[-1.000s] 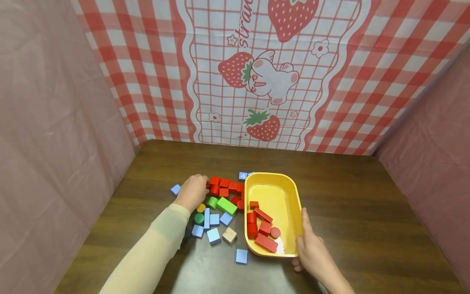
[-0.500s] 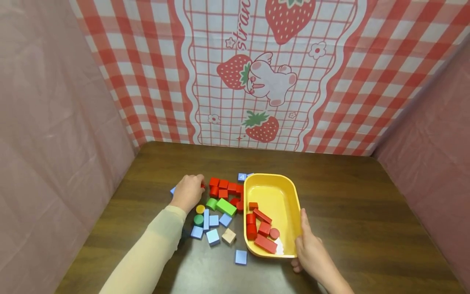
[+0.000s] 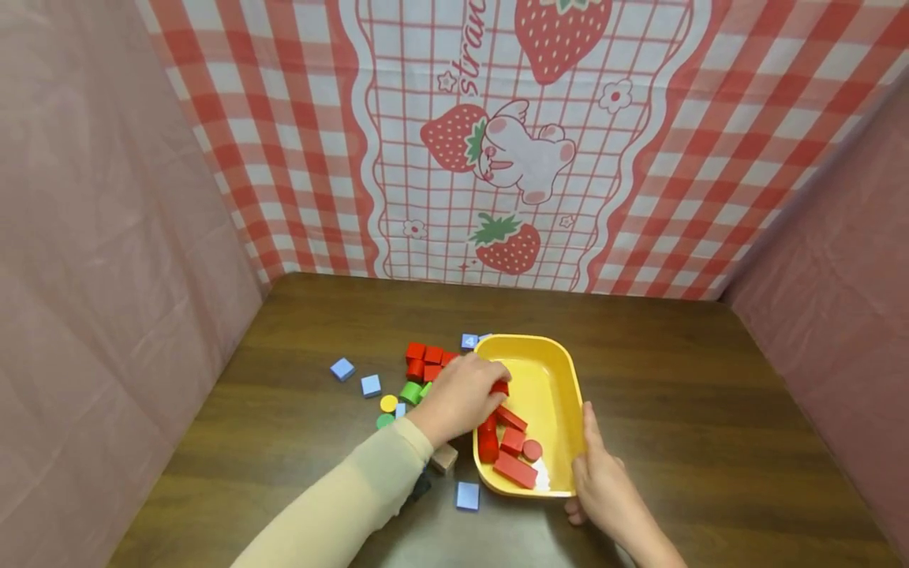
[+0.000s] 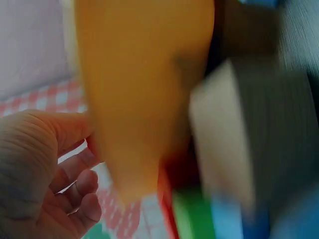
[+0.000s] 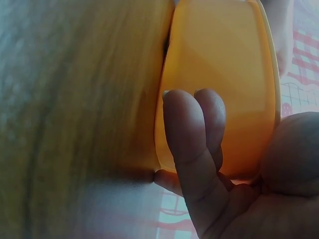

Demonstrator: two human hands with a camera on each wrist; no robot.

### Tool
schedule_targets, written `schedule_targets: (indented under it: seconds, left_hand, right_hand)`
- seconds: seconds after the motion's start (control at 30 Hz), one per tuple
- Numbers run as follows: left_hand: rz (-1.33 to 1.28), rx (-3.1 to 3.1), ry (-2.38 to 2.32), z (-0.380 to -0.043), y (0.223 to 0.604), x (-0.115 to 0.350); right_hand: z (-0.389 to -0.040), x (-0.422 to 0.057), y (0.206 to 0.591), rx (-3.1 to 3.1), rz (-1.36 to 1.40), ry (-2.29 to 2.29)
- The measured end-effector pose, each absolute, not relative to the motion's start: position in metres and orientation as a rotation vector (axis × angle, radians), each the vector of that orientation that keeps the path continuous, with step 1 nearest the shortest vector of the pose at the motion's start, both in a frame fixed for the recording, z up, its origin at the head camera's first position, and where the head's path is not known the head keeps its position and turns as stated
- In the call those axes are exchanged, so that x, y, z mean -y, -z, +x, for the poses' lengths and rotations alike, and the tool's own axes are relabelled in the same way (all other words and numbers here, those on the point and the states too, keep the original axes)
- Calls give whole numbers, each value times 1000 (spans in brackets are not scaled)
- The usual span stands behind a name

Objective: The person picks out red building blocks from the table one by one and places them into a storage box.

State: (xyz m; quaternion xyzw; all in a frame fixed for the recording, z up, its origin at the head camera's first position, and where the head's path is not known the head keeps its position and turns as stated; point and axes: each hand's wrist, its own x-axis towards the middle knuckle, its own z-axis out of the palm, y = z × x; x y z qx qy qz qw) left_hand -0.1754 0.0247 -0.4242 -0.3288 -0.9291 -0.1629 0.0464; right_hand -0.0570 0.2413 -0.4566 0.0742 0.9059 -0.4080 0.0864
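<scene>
My left hand (image 3: 461, 398) reaches over the left rim of a yellow plastic tray (image 3: 543, 351). It pinches a red block (image 3: 500, 387), mostly covered by the fingers. In the left wrist view the thumb and a finger of the left hand (image 4: 55, 174) meet beside the tray's blurred wall (image 4: 144, 99). Inside the tray lie several red pieces, among them a long block (image 3: 515, 470) and a round one (image 3: 532, 450). My right hand (image 3: 604, 481) holds the tray's near right corner, and in the right wrist view its fingers (image 5: 187, 129) lie against the outer wall.
Left of the tray, red blocks (image 3: 416, 352) cluster, partly behind the left hand, with a green block (image 3: 410, 393) and yellow disc (image 3: 388, 404). Blue blocks (image 3: 342, 369) lie farther left, and one (image 3: 467, 496) lies near. A plain wooden block (image 3: 444, 457) shows below the sleeve.
My left hand has moved right from the left edge of the blocks to above the tray, carrying a red block. A blue block it covered now shows. The right hand and tray stay put.
</scene>
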Motion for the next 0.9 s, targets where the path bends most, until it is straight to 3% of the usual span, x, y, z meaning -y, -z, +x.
schedule_targets:
  seconds: [0.37, 0.7, 0.9]
  left_hand:
    - [-1021, 2953, 340, -176, 450, -65]
    - [-1166, 2871, 223, -177, 451, -62]
    - [-1105, 2715, 335, -184, 433, -34]
  right_hand:
    - [-57, -241, 459, -2683, 251, 1189]
    - [-56, -242, 460, -2676, 254, 1210]
    - [-57, -242, 459, -2691, 226, 1236]
